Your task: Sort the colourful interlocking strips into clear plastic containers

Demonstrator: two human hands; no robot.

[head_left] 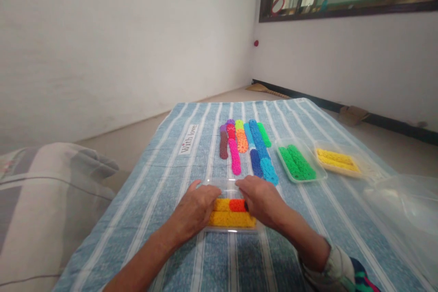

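Observation:
A clear plastic container sits near me at the middle of the table. In it lie two rows of yellow-orange round textured pieces, with a red-orange stretch at the right of the far row. My left hand is closed around its left side, fingers curled over the edge. On the other side my right hand grips the right edge, hiding the end of the far row. Whether a lid covers the container I cannot tell.
Beyond it lie stacks of coloured pieces: pink, brown, orange, blue. To the right stand a tub of green pieces, a tub of yellow pieces and clear plastic. A "With love" label lies left.

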